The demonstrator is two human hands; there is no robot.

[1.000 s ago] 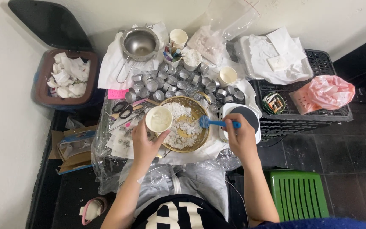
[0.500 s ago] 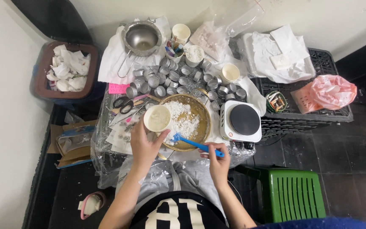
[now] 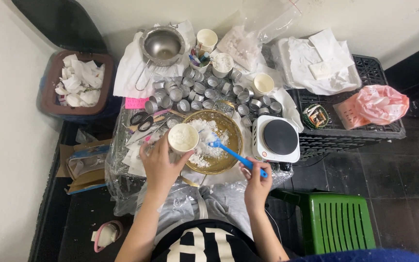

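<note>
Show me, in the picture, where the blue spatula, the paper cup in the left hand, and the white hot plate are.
blue spatula (image 3: 233,156), head view, middle of its handle.
paper cup (image 3: 183,137), head view, its white filling at the open top.
white hot plate (image 3: 280,137), head view, its black round heating disc.

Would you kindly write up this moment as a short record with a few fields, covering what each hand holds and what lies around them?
Left hand: left hand grips a paper cup of white material, held at the rim of the brass bowl.
Right hand: right hand holds a blue spatula, its tip in the bowl's white flakes.
Beside the bowl: white hot plate on one side, scissors on the other.
Behind the bowl: many small metal tins, steel pot.
Floor: green stool, bin of white scraps.
</note>
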